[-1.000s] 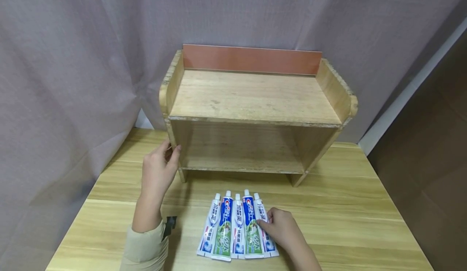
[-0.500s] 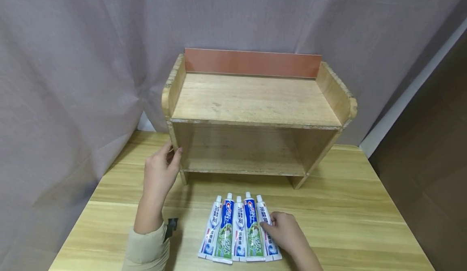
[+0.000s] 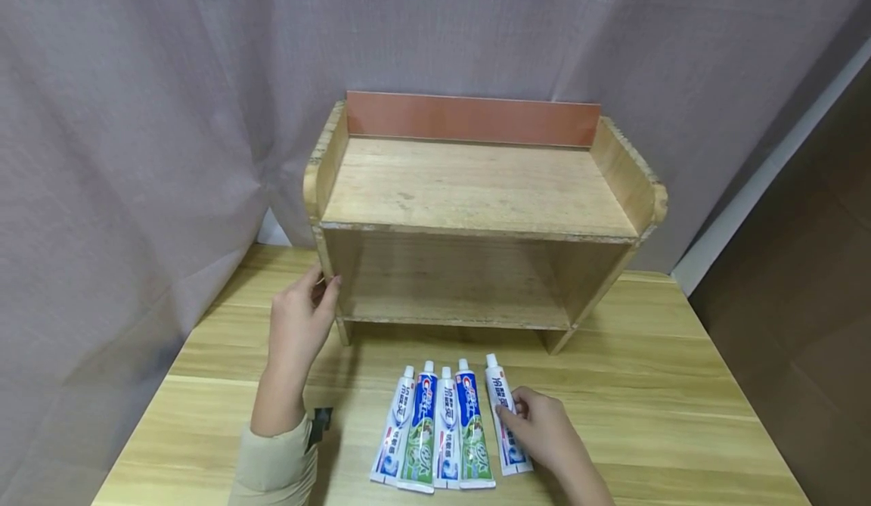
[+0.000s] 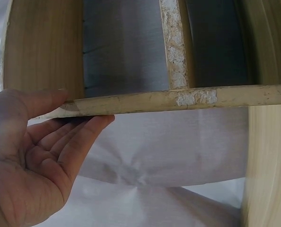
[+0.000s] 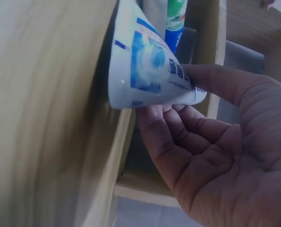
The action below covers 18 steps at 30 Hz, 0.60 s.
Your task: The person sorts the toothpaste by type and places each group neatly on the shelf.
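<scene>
Toothpaste tube [image 3: 507, 438], white with blue print, is pinched between thumb and fingers of the right hand [image 3: 542, 429] at lower centre-right of the head view, just beside four other tubes [image 3: 446, 426] fanned on the tabletop [image 3: 680, 392]. Left of centre, well apart, the left hand [image 3: 299, 323] grips the side panel [image 3: 345, 268] of a wooden shelf [image 3: 476, 188], thumb on one face, fingers on the other.

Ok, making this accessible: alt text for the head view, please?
A person's right hand pinches a white toothpaste tube beside two Crest tubes and two more white tubes on a wood-grain table. The left hand grips the side of a two-tier wooden shelf behind the tubes.
</scene>
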Available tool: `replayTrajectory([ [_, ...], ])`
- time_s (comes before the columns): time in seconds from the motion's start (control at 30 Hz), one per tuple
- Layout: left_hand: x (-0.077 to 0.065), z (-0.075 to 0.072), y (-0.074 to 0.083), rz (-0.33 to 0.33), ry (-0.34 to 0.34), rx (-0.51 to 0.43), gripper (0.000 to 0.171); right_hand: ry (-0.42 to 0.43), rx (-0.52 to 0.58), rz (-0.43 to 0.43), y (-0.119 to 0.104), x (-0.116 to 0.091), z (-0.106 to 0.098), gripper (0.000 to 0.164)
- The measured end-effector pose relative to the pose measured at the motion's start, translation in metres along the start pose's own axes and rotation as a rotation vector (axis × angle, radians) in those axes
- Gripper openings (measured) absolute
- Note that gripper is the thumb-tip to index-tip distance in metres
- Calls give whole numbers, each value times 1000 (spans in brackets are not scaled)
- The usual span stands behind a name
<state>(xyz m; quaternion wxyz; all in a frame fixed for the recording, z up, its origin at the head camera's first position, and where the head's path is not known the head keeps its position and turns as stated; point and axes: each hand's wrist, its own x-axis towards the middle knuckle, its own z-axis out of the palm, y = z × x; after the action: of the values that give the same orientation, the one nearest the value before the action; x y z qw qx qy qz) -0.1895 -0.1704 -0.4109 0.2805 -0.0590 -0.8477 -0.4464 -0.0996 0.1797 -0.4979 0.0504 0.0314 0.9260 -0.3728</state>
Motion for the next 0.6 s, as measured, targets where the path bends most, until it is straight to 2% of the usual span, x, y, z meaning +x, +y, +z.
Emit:
replayTrajectory([
  [0.27,0,1,0,-1,2,3,30,36,19,-14,-6,-1,-13,22],
  [0.6,-1,2,-1,5,4,14,30,72,26,-63,-9,-3,-24,20],
])
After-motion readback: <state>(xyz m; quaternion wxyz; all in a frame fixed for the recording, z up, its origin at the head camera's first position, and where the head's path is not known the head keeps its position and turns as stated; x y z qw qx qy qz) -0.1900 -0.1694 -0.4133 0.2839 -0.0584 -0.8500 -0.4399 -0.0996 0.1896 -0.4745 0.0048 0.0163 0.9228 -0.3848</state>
